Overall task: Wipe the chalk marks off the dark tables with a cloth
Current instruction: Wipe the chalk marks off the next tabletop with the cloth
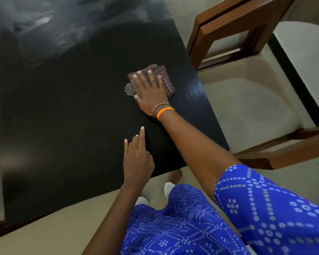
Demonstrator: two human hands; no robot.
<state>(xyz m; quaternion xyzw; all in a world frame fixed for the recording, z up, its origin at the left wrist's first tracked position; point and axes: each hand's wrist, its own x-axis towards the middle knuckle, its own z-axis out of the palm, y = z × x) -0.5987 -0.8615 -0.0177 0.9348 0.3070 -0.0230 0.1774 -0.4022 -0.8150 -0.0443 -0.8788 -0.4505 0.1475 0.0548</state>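
Observation:
A dark table (66, 111) fills the left and middle of the view. My right hand (151, 92) lies flat with fingers spread on a folded checkered cloth (166, 80), pressing it onto the tabletop right of centre. A small pale chalk smudge (127, 89) shows just left of the cloth. Broad whitish chalk smears (44, 24) cover the far end of the table. My left hand (137, 159) rests near the table's front edge, fingers loosely extended, touching the surface and holding nothing.
A brown wooden chair (234, 28) stands to the right of the table, and another wooden frame (287, 153) lies lower right. The floor (247, 111) is beige tile. My bare foot (175, 176) shows below the table's front edge.

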